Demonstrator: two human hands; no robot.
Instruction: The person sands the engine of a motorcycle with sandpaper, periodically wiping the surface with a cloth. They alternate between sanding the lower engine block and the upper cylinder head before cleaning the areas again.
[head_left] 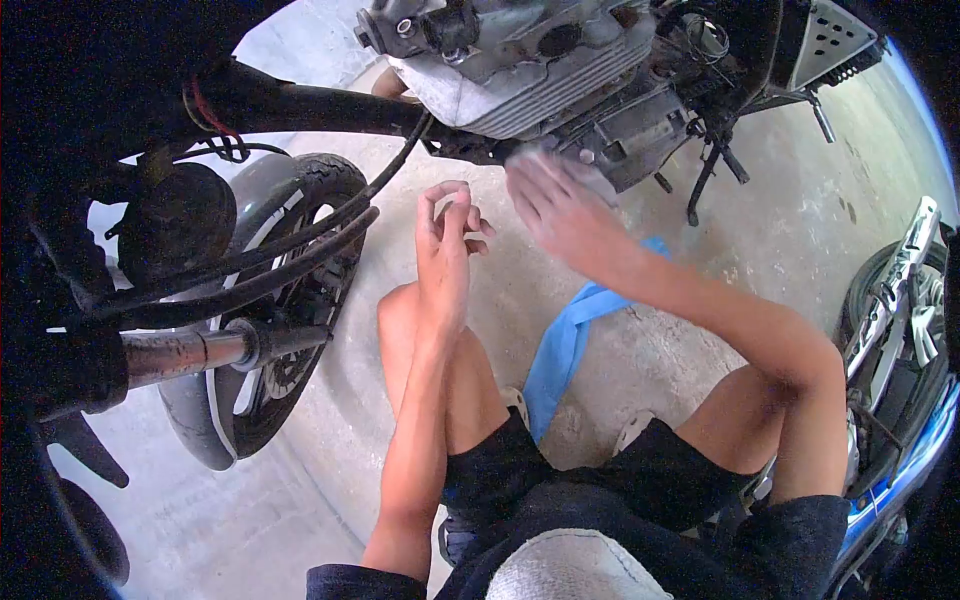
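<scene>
My left hand (448, 222) is raised over the floor below the engine. Its thumb and index fingertips meet in a pinch, while the other fingers curl loosely; I cannot tell what, if anything, is between the tips. To its right, my right hand (562, 205) has its fingers stretched out and blurred by motion. Its fingertips overlap the lower edge of the motorcycle engine (625, 145) in this view. The engine's finned cylinder (540, 95) is just above both hands. A blue cloth strip (560, 350) hangs down between my knees, its upper end partly behind my right forearm.
At left are the front wheel (215, 400), a fork tube (190, 355) and black hoses (290, 245). A footpeg and stand (710, 170) jut down at upper right. Another motorcycle (900, 320) with chrome and blue parts stands at the right edge. Concrete floor (790, 210) lies beneath.
</scene>
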